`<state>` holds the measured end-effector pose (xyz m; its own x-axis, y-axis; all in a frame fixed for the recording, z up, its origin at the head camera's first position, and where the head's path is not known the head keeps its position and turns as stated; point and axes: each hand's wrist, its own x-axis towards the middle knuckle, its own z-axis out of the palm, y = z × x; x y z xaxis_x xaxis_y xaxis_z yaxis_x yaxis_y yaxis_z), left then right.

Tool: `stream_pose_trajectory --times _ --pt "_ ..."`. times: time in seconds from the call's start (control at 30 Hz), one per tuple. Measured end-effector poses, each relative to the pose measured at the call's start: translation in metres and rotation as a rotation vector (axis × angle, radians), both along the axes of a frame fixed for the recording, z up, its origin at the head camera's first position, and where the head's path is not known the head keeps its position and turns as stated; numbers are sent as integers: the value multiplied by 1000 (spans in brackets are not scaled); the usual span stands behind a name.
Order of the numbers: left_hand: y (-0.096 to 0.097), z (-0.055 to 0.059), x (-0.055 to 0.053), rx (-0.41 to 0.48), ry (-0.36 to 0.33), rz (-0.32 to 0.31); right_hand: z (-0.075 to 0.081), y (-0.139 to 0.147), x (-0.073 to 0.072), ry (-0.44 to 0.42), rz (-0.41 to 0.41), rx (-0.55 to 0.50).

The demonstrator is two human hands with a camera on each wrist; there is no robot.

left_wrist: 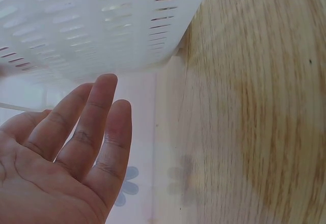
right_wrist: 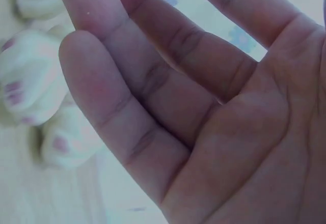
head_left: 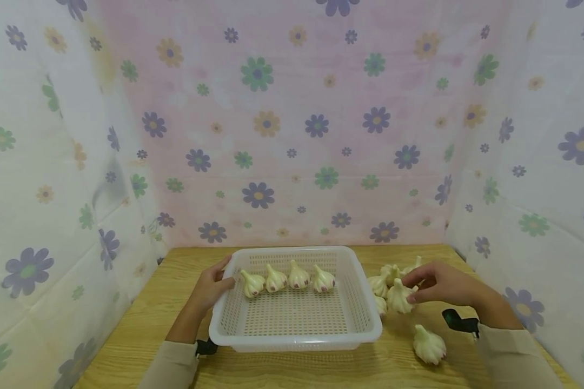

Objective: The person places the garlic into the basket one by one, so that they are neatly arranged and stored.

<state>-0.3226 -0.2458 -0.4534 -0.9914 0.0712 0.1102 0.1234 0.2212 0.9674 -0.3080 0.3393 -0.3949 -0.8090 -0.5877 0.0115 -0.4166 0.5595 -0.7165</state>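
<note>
A white plastic basket [head_left: 292, 346] with slotted sides stands on the table. My left hand [head_left: 211, 286] grips its left rim, thumb over the edge and the other fingers along the outer wall [left_wrist: 76, 35]. Several garlic bulbs [head_left: 299, 275] lie in a row across the back of the basket, stems pointing up and away. To the right of the basket my right hand [head_left: 440, 286] pinches a garlic bulb [head_left: 400, 298] between thumb and fingertips. In the right wrist view the palm and fingers hide that bulb, while other bulbs [right_wrist: 33, 76] show past the fingertips.
More garlic bulbs [head_left: 378, 283] are clustered against the basket's right side. A single bulb [head_left: 429, 346] lies nearer the front, below my right hand. Flower-printed cloth [head_left: 292, 216] hangs around the wooden table [head_left: 146, 329] at the back and both sides.
</note>
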Motion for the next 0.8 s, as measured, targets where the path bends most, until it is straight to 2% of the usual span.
stream_pose_trajectory --times 0.27,0.57,0.8 --pt "-3 0 0 -4 -5 16 29 -32 -9 10 16 10" --pt "-1 -2 0 -3 -2 13 41 -55 -16 27 96 -7" --pt "0 -1 -1 -15 -3 7 44 -73 -21 16 103 -9"
